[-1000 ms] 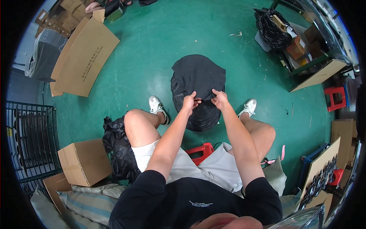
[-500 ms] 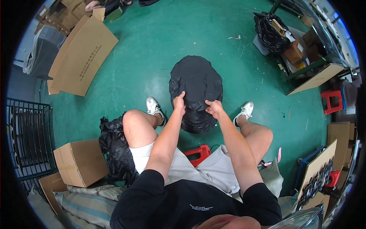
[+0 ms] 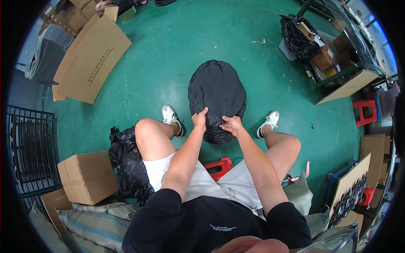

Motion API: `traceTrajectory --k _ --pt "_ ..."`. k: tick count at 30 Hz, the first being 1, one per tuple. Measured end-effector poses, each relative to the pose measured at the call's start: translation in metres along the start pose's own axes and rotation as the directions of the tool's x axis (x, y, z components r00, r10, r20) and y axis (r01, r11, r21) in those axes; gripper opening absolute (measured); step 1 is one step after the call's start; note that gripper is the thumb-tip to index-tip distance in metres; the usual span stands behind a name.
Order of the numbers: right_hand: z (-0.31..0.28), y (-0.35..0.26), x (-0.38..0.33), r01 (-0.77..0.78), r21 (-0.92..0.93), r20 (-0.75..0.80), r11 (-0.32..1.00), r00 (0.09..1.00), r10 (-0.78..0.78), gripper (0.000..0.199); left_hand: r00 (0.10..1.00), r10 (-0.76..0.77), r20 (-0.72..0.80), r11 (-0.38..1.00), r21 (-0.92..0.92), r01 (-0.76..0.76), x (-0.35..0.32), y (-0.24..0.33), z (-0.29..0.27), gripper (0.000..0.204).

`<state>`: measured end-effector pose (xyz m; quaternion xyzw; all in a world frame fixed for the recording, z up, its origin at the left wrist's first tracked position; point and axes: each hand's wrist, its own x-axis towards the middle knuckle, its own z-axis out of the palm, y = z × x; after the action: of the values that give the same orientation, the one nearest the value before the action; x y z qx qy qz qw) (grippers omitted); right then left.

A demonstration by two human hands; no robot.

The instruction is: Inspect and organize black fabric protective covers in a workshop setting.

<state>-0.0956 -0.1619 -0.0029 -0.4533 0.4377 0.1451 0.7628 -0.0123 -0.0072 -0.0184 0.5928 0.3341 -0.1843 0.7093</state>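
Note:
A rounded, black, wrinkled fabric cover (image 3: 217, 86) lies on top of a pile between my feet. Below it, on the near side, folded layers of the same black material (image 3: 219, 135) bulge out. At the near left edge of the cover, my left hand (image 3: 200, 118) is closed on the fabric, thumb on top and fingers partly hidden. My right hand (image 3: 232, 125) rests against the near right part, its thumb and fingers apart. Whatever lies under the cover is hidden.
Crumpled black material (image 3: 128, 164) and a cardboard box (image 3: 87, 177) stand left of my leg. A red plastic stool (image 3: 220, 168) is between my thighs. Large cardboard (image 3: 95, 59) stands far left; a black bag (image 3: 297, 36) sits far right. Woven sacks (image 3: 99, 230) lie near left.
The top cover now lies flatter and smoother, reaching nearer to me over the layers below. My right hand has shifted slightly left and nearer, its fingers spreading from a pinch.

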Motion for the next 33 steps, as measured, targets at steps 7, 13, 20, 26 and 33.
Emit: traceTrajectory --k 7,13,20,26,33 --pt "-0.006 0.005 0.022 0.178 0.244 -0.196 0.953 0.972 -0.132 0.043 0.975 -0.045 0.218 0.99 0.14 0.014 -0.02 -0.007 0.006 0.049" --pt "-0.031 0.009 0.046 0.301 0.26 -0.367 0.918 0.91 -0.194 0.069 0.942 -0.184 0.282 0.966 0.23 0.12 -0.028 -0.012 0.019 0.048" --pt "-0.043 0.009 0.063 0.428 0.299 -0.532 0.853 0.817 -0.224 0.051 0.942 -0.083 0.325 0.962 0.271 -0.009 -0.038 -0.032 0.036 0.048" --pt "-0.034 -0.006 0.041 0.392 0.416 -0.415 0.82 0.885 -0.212 0.065 0.92 -0.091 0.382 0.99 0.138 0.041 -0.025 -0.013 0.042 0.043" --pt "0.031 -0.025 0.0 0.269 0.485 -0.095 0.832 0.962 -0.255 0.018 0.88 -0.094 0.465 0.941 -0.246 0.231 -0.023 -0.008 0.041 0.033"
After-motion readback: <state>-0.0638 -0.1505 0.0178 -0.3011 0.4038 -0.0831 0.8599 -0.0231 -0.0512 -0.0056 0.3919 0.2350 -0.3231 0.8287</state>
